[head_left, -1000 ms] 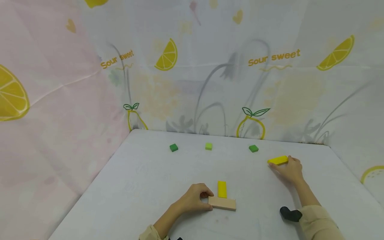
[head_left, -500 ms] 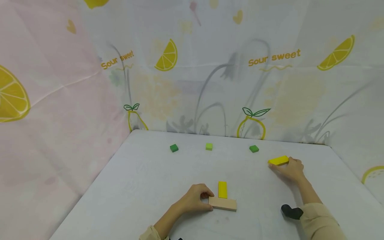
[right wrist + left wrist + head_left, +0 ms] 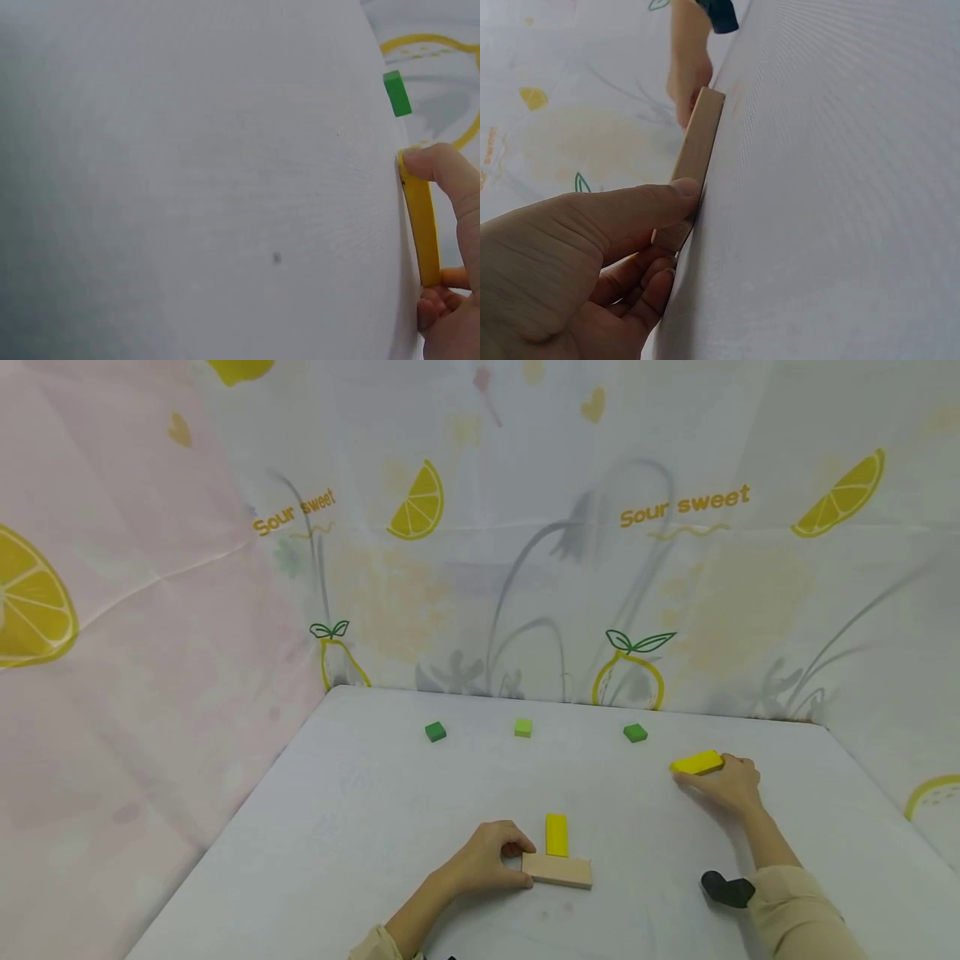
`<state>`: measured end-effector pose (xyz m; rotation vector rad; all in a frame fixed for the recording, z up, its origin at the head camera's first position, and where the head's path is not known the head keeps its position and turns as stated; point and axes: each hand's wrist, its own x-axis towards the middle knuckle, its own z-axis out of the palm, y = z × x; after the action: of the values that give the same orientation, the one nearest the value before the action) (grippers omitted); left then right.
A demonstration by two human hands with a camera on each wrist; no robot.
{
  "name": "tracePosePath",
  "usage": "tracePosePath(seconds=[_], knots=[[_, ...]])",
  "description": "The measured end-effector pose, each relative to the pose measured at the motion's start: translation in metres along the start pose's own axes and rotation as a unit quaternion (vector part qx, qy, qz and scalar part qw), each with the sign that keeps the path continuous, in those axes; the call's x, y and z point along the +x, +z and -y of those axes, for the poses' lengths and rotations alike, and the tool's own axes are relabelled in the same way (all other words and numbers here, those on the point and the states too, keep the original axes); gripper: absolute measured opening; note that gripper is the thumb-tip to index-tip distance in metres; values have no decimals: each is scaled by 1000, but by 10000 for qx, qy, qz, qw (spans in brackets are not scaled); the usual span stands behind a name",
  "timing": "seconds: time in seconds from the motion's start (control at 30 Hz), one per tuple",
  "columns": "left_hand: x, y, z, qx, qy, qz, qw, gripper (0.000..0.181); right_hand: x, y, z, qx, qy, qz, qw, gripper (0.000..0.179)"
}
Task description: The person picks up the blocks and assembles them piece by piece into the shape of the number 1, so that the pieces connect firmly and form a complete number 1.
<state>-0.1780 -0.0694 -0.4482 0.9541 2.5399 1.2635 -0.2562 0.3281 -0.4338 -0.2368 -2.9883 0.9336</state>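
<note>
My left hand (image 3: 491,860) pinches the left end of a plain wooden block (image 3: 557,870) between thumb and fingers, low at the table; the left wrist view shows the thumb on the wooden block's (image 3: 697,146) near face. Just behind that block, in the head view, a yellow block (image 3: 557,835) lies lengthwise away from me. Over at the right, my right hand (image 3: 727,783) grips a second yellow block (image 3: 697,763) by its two ends. In the right wrist view the thumb sits at one end of this yellow block (image 3: 421,217) and the fingers at the other.
Along the back of the white table (image 3: 360,827) lie a dark green block (image 3: 435,732), a light green block (image 3: 522,727) and another green block (image 3: 635,732). Behind them hangs a lemon-printed cloth (image 3: 480,568). A black device (image 3: 726,890) is by the right sleeve.
</note>
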Motion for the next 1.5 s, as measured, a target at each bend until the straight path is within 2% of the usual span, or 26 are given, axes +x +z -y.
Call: tracePosePath(seconds=[0.3, 0.47, 0.7, 0.8, 0.93, 1.17, 1.5], knots=[[0, 0, 1, 4, -16, -42, 10000, 31, -2, 5, 1, 254, -45, -118, 9996, 99], [-1, 0, 3, -16, 53, -52, 10000, 31, -3, 10, 10, 358, -454, -74, 9983, 97], [-1, -1, 4, 130, 449, -70, 9989, 30, -1, 26, 31, 386, -1089, -15, 9933, 90], [0, -1, 4, 109, 378, -51, 9992, 30, 0, 33, 42, 361, -1347, 30, 9902, 88], [1, 0, 3, 8, 76, -15, 10000, 31, 2, 42, 55, 393, -1630, 111, 9858, 88], [2, -1, 2, 79, 2, -7, 10000, 31, 7, 57, 75, 412, -2018, 137, 9785, 86], [1, 0, -1, -11, -50, 30, 10000, 31, 10, 70, 92, 335, -2041, 255, 9780, 84]])
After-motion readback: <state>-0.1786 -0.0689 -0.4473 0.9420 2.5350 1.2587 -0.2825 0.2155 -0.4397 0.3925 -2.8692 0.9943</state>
